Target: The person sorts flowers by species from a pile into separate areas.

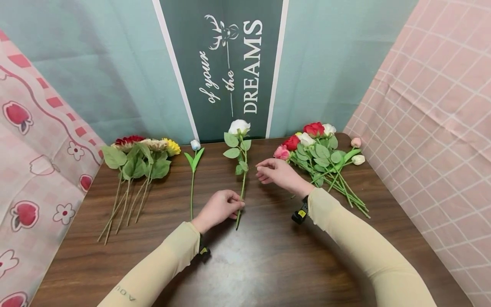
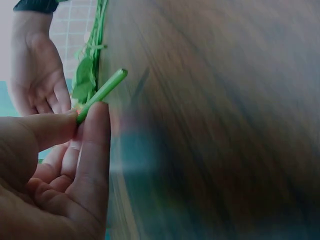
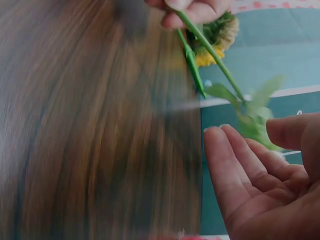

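Observation:
A white artificial rose [image 1: 239,127] with green leaves stands nearly upright in the head view, above the table's middle. Low on its stem [image 2: 102,94], my left hand [image 1: 221,206] pinches it between thumb and forefinger; the cut end sticks out past the fingertips in the left wrist view. To the right of the stem, my right hand [image 1: 278,172] is apart from it with nothing in its grasp. Its fingers [image 3: 225,170] are loosely extended in the right wrist view, the rose's leaves [image 3: 255,125] just beyond them.
A pale blue tulip [image 1: 195,145] lies left of the rose. Farther left is a bunch of daisy-like flowers [image 1: 153,146] with bare stems. On the right lies a pile of red, pink and white roses [image 1: 314,128] and tulips [image 1: 358,160]. Fabric curtains [image 1: 326,64] enclose the brown table [image 1: 268,264].

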{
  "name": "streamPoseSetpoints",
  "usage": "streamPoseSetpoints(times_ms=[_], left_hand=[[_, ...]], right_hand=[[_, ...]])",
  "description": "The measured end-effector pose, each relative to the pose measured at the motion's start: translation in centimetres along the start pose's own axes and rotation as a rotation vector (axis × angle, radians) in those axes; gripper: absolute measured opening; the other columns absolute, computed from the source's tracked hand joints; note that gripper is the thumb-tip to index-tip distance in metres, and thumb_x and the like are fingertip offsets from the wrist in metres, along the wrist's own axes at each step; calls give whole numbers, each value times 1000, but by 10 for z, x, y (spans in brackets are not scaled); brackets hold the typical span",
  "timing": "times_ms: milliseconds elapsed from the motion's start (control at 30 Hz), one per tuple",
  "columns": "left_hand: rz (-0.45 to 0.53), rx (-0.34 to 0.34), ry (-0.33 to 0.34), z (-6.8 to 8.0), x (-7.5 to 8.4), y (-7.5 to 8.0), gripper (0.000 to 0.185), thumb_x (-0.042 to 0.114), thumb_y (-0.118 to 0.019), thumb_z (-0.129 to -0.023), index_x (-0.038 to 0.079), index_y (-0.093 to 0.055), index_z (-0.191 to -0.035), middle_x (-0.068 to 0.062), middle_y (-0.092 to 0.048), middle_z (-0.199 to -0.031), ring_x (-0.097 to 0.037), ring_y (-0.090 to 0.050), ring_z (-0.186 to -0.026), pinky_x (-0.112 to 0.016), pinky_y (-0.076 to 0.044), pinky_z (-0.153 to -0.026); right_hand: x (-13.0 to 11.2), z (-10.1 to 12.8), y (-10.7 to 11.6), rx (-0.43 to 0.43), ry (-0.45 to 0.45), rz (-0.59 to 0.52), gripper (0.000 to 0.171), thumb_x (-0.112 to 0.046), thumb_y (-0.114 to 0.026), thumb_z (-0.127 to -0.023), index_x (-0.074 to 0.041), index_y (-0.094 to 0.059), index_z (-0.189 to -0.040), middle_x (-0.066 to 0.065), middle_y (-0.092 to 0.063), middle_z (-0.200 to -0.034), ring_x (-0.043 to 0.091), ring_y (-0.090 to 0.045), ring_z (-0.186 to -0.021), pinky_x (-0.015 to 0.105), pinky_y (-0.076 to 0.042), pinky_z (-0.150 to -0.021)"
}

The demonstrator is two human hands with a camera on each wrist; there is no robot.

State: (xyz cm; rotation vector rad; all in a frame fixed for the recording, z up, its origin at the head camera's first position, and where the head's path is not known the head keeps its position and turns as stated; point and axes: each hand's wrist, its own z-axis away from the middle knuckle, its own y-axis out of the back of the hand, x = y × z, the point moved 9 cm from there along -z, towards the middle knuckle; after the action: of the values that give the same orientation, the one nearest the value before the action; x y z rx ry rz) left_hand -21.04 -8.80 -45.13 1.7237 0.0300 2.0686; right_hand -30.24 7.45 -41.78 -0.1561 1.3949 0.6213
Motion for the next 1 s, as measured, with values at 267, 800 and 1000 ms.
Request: streamPoseSetpoints(times_ms=[267,800,1000], left_hand=[[-94,-18,55,-11,-10,7,11,7,-70,-97,-2,-70,-91,-7,-68,-83,-15,-69,-64,-31,-61,-62],[-174,-20,72,-12,-4,5,31,12,-77,-93,-6,-59,-112,-10,-67,-87,-20,-69,-61,-33,-61,-59],[-345,8,26,-12,8,11,34,23,-78,-93,0,-62,-112,-5,-65,-83,-18,-67,-59,-33,-58,-60]], right_hand=[[6,7,17,40,9,72,40,-20,-57,-107,12,-59,-131,33,-67,-116,47,-67,-105,41,-60,-86],[26,16,34,55,-17,116,40,-21,-58,-107,11,-60,-130,29,-69,-113,41,-70,-101,42,-60,-86],[28,24,64,112,-36,134,41,-23,-56,-107,12,-59,-129,30,-68,-114,41,-69,-101,39,-61,-84]])
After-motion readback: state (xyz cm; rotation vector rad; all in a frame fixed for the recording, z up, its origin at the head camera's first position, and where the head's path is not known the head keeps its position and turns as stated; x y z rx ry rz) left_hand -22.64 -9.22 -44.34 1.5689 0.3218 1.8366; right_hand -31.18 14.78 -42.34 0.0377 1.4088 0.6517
